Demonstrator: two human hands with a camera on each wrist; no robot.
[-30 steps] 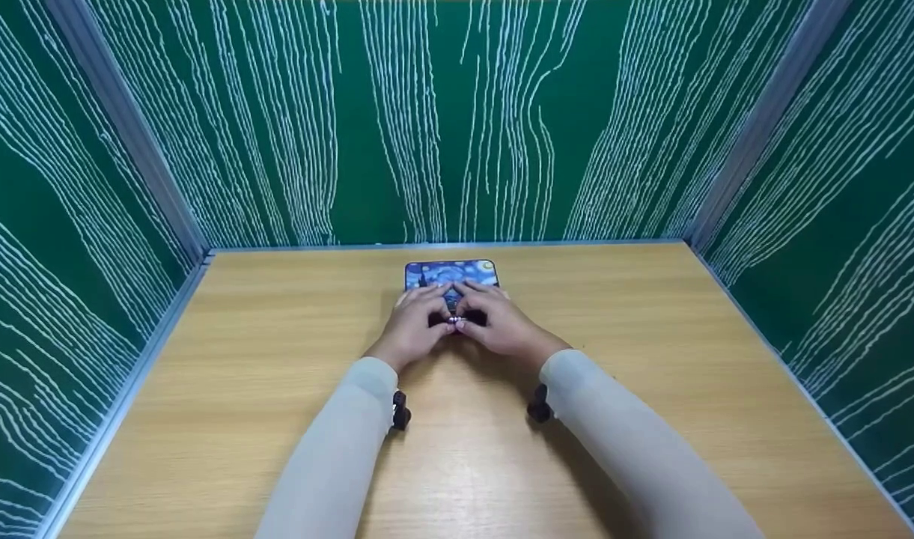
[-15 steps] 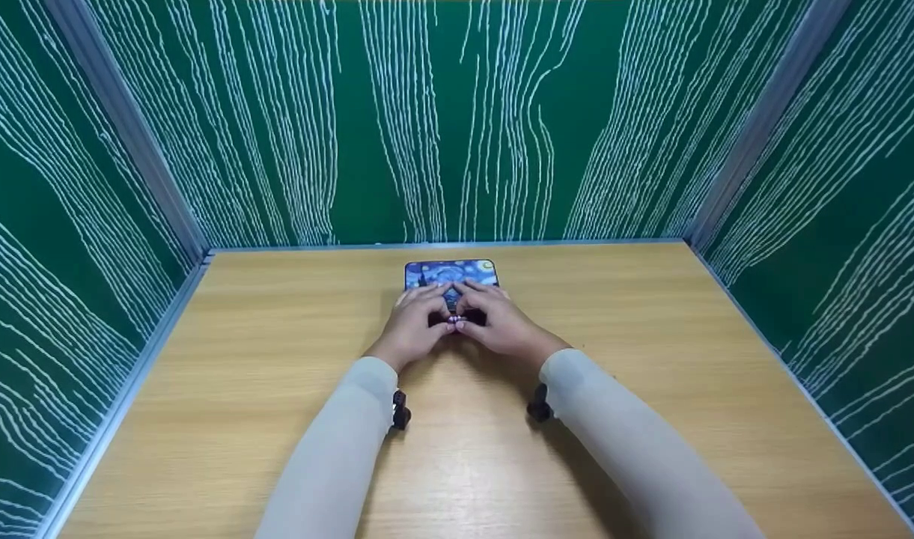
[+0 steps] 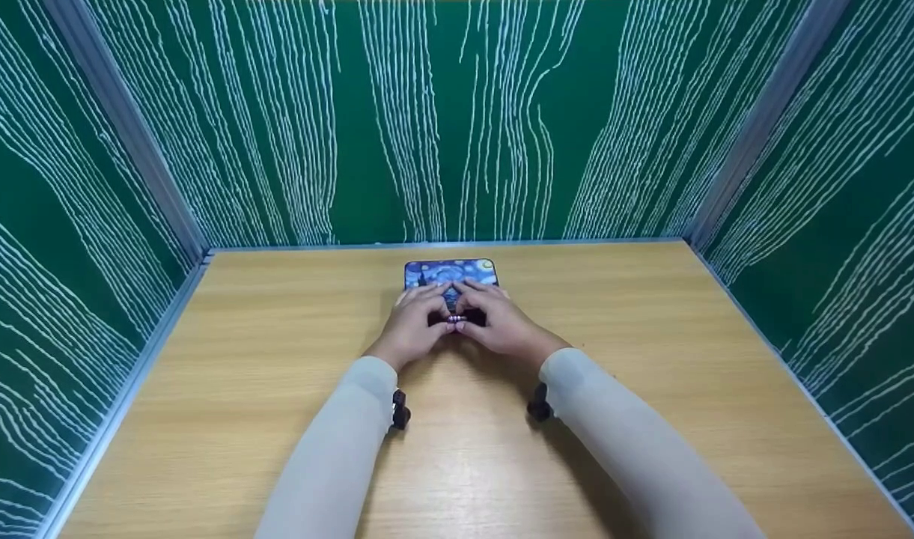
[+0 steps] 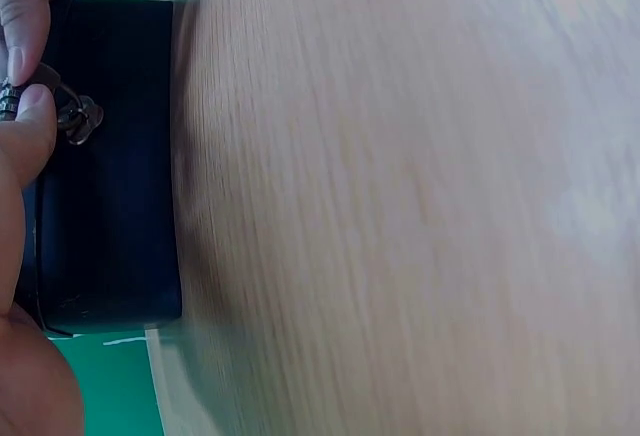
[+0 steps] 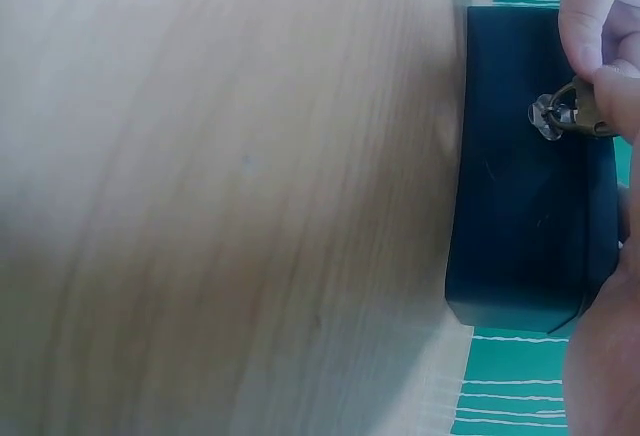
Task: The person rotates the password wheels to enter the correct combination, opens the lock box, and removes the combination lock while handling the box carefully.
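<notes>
A dark box (image 4: 110, 196) with a swirling blue night-sky painting on its lid (image 3: 451, 271) stands on the table's far side. From the hasp (image 4: 85, 121) on its near face hangs a small combination padlock (image 5: 588, 111). My left hand (image 3: 414, 323) pinches one end of the padlock between thumb and finger, its other fingers lying over the lid. On the other end, the thumb and finger of my right hand (image 3: 504, 322) pinch likewise, with the remaining fingers over the lid. Fingers partly hide the dials (image 4: 8, 101), so their numbers cannot be read.
The wooden table (image 3: 457, 449) spreads around and in front of the box. Green panels (image 3: 367, 150) with white wavy lines rise at the back and both sides, joined by grey metal posts (image 3: 135, 127). A black wrist camera (image 3: 400, 410) sits under the left cuff.
</notes>
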